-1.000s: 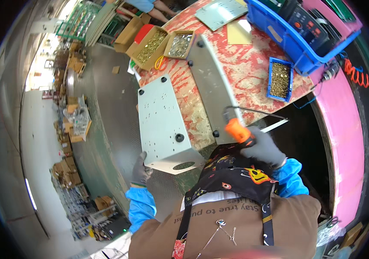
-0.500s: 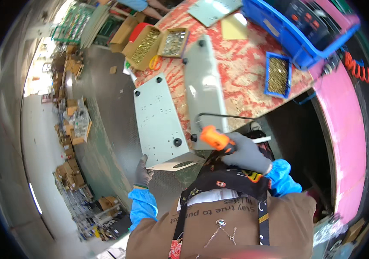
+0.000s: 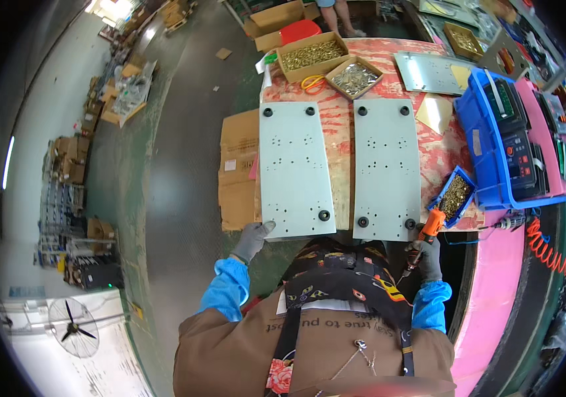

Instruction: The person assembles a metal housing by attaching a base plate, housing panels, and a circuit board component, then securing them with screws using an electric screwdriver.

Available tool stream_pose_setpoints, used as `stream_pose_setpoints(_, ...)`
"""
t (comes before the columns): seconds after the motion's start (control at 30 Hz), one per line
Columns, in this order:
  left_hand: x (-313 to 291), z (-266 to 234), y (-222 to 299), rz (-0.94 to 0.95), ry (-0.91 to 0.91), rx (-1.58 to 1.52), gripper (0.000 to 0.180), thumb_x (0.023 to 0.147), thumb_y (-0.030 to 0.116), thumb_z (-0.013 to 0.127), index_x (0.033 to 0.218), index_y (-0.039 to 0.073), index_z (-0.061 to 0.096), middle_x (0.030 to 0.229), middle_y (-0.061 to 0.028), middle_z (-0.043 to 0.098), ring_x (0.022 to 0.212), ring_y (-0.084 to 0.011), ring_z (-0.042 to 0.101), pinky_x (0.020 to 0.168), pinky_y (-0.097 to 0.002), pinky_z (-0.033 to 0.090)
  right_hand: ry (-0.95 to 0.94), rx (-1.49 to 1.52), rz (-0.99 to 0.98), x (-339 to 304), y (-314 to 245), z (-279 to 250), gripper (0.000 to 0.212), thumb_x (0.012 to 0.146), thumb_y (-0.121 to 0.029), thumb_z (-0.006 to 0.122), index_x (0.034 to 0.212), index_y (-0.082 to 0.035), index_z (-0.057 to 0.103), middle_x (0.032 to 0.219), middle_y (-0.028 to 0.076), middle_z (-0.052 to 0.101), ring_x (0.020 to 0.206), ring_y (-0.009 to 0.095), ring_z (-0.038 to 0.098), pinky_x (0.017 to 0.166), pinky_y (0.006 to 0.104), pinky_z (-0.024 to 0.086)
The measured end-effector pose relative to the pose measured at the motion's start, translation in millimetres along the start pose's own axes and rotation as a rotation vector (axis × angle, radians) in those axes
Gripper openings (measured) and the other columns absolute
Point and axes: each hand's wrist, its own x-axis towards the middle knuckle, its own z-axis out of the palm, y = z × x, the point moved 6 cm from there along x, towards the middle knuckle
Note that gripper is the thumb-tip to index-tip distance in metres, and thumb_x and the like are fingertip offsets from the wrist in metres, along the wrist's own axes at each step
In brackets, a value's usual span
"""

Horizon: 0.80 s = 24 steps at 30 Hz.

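Observation:
My left hand (image 3: 251,242), in a grey glove, grips the near left corner of a pale grey metal panel (image 3: 294,175), thumb on top. The panel lies flat on the table with black round feet at both far corners and the near right one. To its right lies a matching panel (image 3: 387,172) with a black foot at each corner. My right hand (image 3: 427,258), also gloved, is closed around an orange and black power screwdriver (image 3: 433,223). It is beside that panel's near right corner, near a small blue tray of brass-coloured screws (image 3: 455,195).
Boxes of small metal parts (image 3: 313,57) and orange-handled scissors (image 3: 312,83) sit at the far side. A blue crate (image 3: 481,132) with black devices stands right. Cardboard (image 3: 238,172) lies left of the panels. A coiled red hose (image 3: 551,251) hangs right. A person's legs (image 3: 336,16) show beyond.
The left panel, tilted up in my left hand before, now lies flat beside the other. My right hand has carried the screwdriver rightward, away from my body. The head view has turned.

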Motion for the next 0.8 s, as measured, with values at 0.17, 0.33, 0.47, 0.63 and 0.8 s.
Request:
stream_pose_setpoints(0.17, 14, 28, -16, 0.075, -0.105, -0.071, 0.049, 0.076, 0.050, 0.069, 0.088, 0.003, 0.065, 0.059, 0.0041, 0.047, 0.045, -0.0062, 0.040, 0.041, -0.0248, 0.030, -0.004, 0.001, -0.028, 6, 5, 3, 0.046, 0.067, -0.003, 0.057, 0.111, 0.003, 0.049, 0.070, 0.006, 0.058, 0.061, 0.018, 0.060, 0.059, 0.0292, 0.050)
stream_pose_setpoints(0.33, 48, 47, -20, 0.103, -0.012, 0.072, 0.050, 0.077, 0.051, 0.066, 0.090, 0.004, 0.062, 0.062, 0.0032, 0.049, 0.047, -0.0073, 0.040, 0.042, -0.0242, 0.032, 0.110, -0.229, -0.082, 24, 18, -19, 0.029, 0.068, -0.004, 0.061, 0.097, -0.004, 0.054, 0.072, -0.001, 0.052, 0.060, 0.011, 0.051, 0.053, 0.0242, 0.042)
stream_pose_setpoints(0.47, 46, 48, -18, 0.116, 0.090, 0.163, 0.043, 0.082, 0.049, 0.061, 0.081, 0.006, 0.063, 0.061, -0.0008, 0.052, 0.052, -0.0133, 0.049, 0.046, -0.0288, 0.038, 0.115, -0.297, -0.008, -1, -12, 18, 0.027, 0.070, -0.002, 0.060, 0.095, -0.005, 0.052, 0.069, 0.001, 0.052, 0.056, 0.011, 0.051, 0.051, 0.0246, 0.043)
stream_pose_setpoints(0.63, 28, 57, 9, 0.501, 0.504, 0.681, 0.033, 0.080, 0.039, 0.063, 0.095, 0.009, 0.065, 0.070, -0.0144, 0.061, 0.068, -0.0334, 0.059, 0.062, -0.0417, 0.046, 0.122, -0.306, -0.005, -18, -28, 27, 0.021, 0.075, -0.002, 0.059, 0.092, -0.005, 0.049, 0.062, 0.002, 0.052, 0.043, 0.012, 0.048, 0.039, 0.0246, 0.038)
stream_pose_setpoints(0.8, -4, 89, 10, 0.588, 0.543, 0.214, 0.034, 0.084, 0.019, 0.058, 0.116, 0.010, 0.056, 0.077, -0.0096, 0.059, 0.067, -0.0270, 0.060, 0.065, -0.0380, 0.050, 0.181, -0.350, -0.138, -56, -79, 38, 0.018, 0.079, -0.009, 0.059, 0.092, -0.002, 0.048, 0.065, 0.010, 0.060, 0.043, 0.014, 0.054, 0.035, 0.0242, 0.041)
